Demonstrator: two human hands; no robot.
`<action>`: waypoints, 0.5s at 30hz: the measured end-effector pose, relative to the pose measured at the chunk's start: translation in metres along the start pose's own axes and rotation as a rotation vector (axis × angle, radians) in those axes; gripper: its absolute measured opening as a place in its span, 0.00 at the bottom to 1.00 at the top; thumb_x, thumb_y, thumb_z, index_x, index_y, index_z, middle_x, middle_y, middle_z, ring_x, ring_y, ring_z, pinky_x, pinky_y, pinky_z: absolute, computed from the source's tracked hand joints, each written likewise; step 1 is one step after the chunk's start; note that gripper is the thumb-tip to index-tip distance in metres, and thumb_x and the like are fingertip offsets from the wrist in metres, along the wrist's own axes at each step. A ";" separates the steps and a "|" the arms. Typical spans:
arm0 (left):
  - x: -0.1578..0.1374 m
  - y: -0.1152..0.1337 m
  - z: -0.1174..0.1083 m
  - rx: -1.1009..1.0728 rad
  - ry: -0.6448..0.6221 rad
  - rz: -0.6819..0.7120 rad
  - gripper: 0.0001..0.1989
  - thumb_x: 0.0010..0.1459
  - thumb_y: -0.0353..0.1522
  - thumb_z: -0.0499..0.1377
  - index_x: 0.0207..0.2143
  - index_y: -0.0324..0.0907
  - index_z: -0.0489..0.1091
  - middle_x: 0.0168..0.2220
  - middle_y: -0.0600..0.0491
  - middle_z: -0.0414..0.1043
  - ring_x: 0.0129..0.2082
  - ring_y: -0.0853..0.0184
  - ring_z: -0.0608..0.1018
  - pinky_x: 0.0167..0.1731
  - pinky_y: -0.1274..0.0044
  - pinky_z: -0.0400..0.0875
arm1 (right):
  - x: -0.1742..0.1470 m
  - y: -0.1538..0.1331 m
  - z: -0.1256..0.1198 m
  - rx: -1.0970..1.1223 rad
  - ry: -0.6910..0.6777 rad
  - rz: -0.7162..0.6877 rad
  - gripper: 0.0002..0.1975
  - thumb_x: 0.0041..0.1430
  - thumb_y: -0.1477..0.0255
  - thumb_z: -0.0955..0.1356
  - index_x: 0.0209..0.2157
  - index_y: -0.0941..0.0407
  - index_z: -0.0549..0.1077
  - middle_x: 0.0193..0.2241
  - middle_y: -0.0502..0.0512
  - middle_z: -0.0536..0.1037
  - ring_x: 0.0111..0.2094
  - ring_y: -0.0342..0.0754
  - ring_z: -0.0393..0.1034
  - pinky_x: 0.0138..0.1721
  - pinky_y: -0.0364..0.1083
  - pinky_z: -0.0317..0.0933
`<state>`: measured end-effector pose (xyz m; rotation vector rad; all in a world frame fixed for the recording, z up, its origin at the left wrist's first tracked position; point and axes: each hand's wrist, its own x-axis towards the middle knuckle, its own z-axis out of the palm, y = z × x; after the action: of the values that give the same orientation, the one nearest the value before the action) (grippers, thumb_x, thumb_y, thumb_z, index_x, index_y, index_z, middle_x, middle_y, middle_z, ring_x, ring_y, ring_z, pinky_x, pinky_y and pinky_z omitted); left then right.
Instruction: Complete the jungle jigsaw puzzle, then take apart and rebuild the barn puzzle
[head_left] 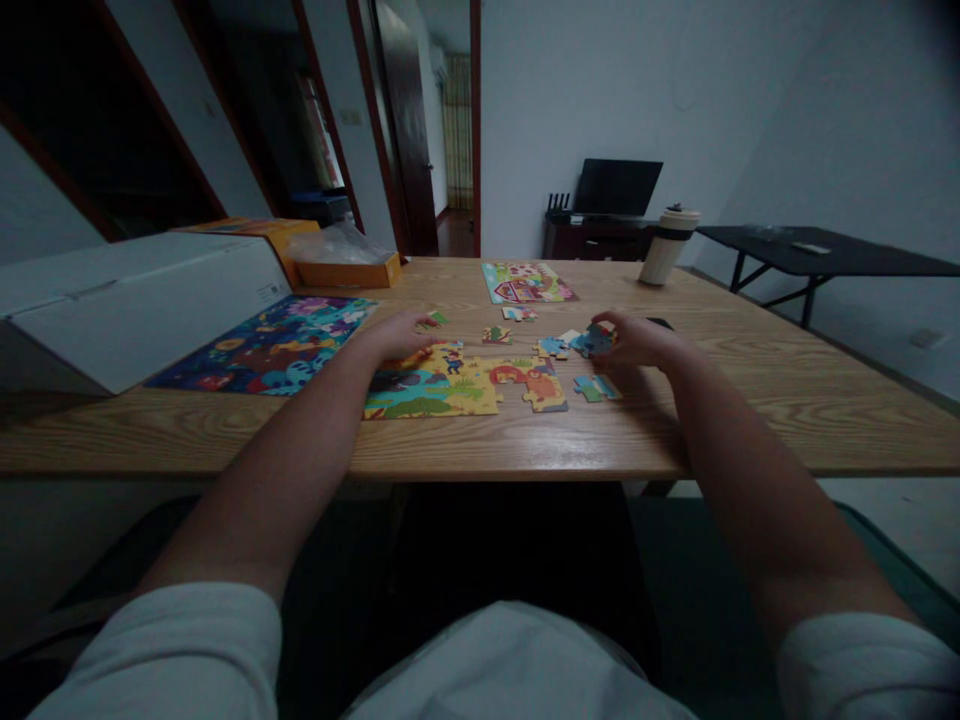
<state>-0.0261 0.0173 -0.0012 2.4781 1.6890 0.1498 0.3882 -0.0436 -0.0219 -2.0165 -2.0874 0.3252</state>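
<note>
A partly joined jigsaw puzzle [427,395] with yellow, green and orange animal pictures lies flat on the wooden table. Over its upper left part rests my left hand [397,338], fingers apart and holding nothing that I can see. A small green puzzle piece [437,318] is beside those fingertips. To the right, my right hand [637,342] grips a blue puzzle piece [595,340] between thumb and fingers. Close to it lie a light blue piece [553,347] and a green-and-blue piece [596,388]. Further loose pieces, a yellow-green one [496,335] and a pale one [519,314], lie above the puzzle.
A dark blue picture sheet [292,340] lies at left by a large white box [142,300]. Behind stands an orange box [349,270] with clear plastic in it. A colourful picture sheet [529,283] lies at the back, and a cream tumbler [664,250] stands far right.
</note>
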 end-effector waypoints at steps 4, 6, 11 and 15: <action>0.000 0.000 0.001 -0.013 0.014 0.000 0.25 0.60 0.46 0.55 0.56 0.46 0.70 0.52 0.46 0.72 0.50 0.57 0.74 0.51 0.72 0.67 | 0.006 0.013 0.003 0.191 0.011 -0.025 0.41 0.46 0.63 0.75 0.61 0.52 0.61 0.44 0.59 0.76 0.39 0.52 0.72 0.38 0.47 0.67; 0.000 0.000 0.001 -0.006 0.019 -0.004 0.25 0.60 0.45 0.55 0.56 0.45 0.70 0.54 0.45 0.70 0.52 0.56 0.72 0.53 0.71 0.65 | 0.010 0.021 0.005 0.248 0.077 -0.013 0.40 0.49 0.64 0.74 0.62 0.53 0.59 0.41 0.59 0.76 0.37 0.50 0.72 0.35 0.46 0.67; 0.001 -0.001 0.001 0.008 0.015 0.018 0.25 0.61 0.44 0.54 0.57 0.44 0.69 0.56 0.44 0.68 0.54 0.57 0.71 0.54 0.72 0.64 | 0.015 0.032 0.006 0.304 0.220 0.064 0.44 0.50 0.59 0.74 0.65 0.53 0.56 0.38 0.59 0.76 0.33 0.50 0.72 0.32 0.46 0.67; 0.001 -0.001 0.002 -0.017 0.008 0.014 0.26 0.61 0.45 0.54 0.57 0.43 0.68 0.54 0.44 0.70 0.52 0.57 0.73 0.52 0.72 0.66 | 0.012 0.026 0.002 0.379 0.228 0.093 0.49 0.46 0.54 0.75 0.66 0.52 0.55 0.40 0.60 0.76 0.34 0.51 0.73 0.35 0.48 0.69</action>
<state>-0.0269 0.0184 -0.0034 2.4807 1.6661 0.1751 0.4120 -0.0305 -0.0323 -1.8299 -1.6562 0.4452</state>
